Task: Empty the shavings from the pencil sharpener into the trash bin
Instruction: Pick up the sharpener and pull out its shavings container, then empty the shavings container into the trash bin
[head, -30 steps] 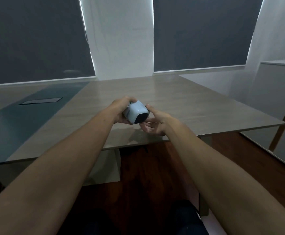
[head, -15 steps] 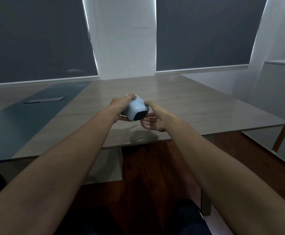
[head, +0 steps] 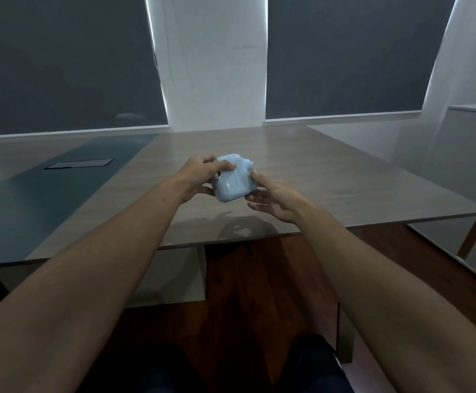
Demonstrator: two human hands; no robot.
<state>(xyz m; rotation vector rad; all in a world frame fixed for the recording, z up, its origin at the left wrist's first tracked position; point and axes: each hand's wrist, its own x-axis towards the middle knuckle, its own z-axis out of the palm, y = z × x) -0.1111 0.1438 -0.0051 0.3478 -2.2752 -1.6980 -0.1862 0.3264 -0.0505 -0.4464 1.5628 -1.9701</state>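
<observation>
A pale blue boxy pencil sharpener [head: 232, 181] is held in the air above the wooden table [head: 330, 177]. My left hand [head: 202, 177] grips it from the left, fingers over its top and thumb underneath. My right hand [head: 273, 198] is at its right side with the fingers spread; the index fingertip touches the sharpener's right edge. A dark strip shows along the sharpener's bottom edge. No trash bin is in view.
A dark inlay with a rectangular cable hatch [head: 79, 163] runs along the table's left part. A pale cabinet [head: 474, 154] stands at the right. Dark wooden floor [head: 259, 293] lies below the table's near edge, and my knees show at the bottom.
The sharpener has been turned so its pale blue side faces me instead of its dark face. My right hand has opened and slid to the sharpener's right side.
</observation>
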